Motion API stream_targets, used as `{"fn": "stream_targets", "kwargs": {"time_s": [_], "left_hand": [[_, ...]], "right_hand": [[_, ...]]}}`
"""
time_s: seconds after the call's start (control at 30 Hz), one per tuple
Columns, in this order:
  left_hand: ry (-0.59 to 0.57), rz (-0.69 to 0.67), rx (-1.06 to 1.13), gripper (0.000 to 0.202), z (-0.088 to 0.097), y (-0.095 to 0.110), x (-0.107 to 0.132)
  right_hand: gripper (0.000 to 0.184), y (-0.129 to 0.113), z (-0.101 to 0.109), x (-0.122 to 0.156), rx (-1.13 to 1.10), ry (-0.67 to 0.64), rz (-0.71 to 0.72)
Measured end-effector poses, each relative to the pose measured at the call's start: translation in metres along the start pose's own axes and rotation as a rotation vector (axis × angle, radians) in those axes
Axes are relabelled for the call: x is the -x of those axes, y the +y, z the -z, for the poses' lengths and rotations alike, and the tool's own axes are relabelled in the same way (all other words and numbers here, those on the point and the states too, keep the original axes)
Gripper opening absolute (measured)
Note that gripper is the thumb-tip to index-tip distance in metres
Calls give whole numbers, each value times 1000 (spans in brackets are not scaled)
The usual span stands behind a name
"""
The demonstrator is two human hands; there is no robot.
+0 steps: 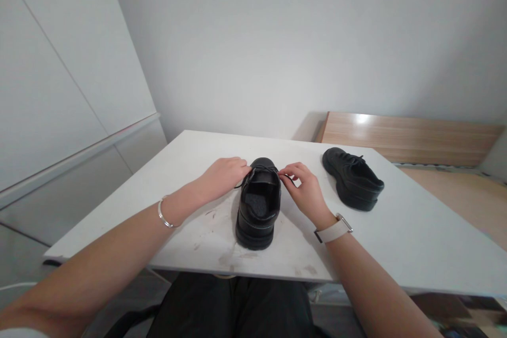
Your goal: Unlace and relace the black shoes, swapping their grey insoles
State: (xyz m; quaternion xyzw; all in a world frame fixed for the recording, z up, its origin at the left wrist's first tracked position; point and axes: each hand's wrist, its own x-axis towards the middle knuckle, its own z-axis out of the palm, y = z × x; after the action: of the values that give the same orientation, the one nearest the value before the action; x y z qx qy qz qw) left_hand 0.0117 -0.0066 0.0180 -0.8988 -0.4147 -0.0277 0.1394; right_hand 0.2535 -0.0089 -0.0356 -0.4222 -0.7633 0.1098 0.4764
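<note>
A black lace-up shoe stands on the white table in front of me, heel towards me and toe pointing away. At the left side of its opening is my left hand, its fingers closed at the lace; a dark lace end hangs below them. My right hand pinches the black shoelace just right of the shoe's opening. Thin strands of lace cross over the tongue between both hands. The exact grip of the left fingertips is partly hidden.
A second black shoe, its lace tied, rests on the right of the white table. Brownish smudges mark the table near its front edge. Behind on the right is a wooden bed headboard; a white cabinet stands left.
</note>
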Motion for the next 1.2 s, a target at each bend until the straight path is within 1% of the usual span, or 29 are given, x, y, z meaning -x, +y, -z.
{"fn": "stream_targets", "kwargs": {"time_s": [0.1,0.17,0.23,0.33,0.37,0.5,0.57,0.7,0.8,0.97,1.07,1.13,1.2], "left_hand": [[-1,-8,45,25,-3,2,0],[20,-12,94,28,-7,3,0],[59,28,160,31,-11,4,0],[111,124,254,23,-14,2,-1],[131,132,272,19,-14,1,-1],[274,69,317,14,-13,-4,-3],[315,56,385,13,-13,-6,-3],[300,77,551,17,-14,-7,-2],[283,125,596,19,-12,-2,0],[265,191,598,24,1,13,4],[234,157,573,26,12,20,5],[197,126,524,27,17,22,4],[153,113,461,23,20,21,1]], "right_hand": [[11,0,-1,1,-6,24,-10],[12,0,-2,1,-23,32,-16],[12,-1,-3,2,-42,33,-23],[13,-2,-4,3,-70,27,-47],[13,-2,-4,3,-85,23,-62],[17,-4,-6,5,-134,11,-87],[19,-7,-5,6,-144,7,-85],[25,-15,-2,8,-180,-19,-100],[26,-21,0,8,-146,-30,-43],[25,-27,2,9,-86,-58,48],[27,-31,3,9,-5,-75,76],[31,-36,4,7,92,-87,73],[33,-41,4,5,216,-121,57]]}}
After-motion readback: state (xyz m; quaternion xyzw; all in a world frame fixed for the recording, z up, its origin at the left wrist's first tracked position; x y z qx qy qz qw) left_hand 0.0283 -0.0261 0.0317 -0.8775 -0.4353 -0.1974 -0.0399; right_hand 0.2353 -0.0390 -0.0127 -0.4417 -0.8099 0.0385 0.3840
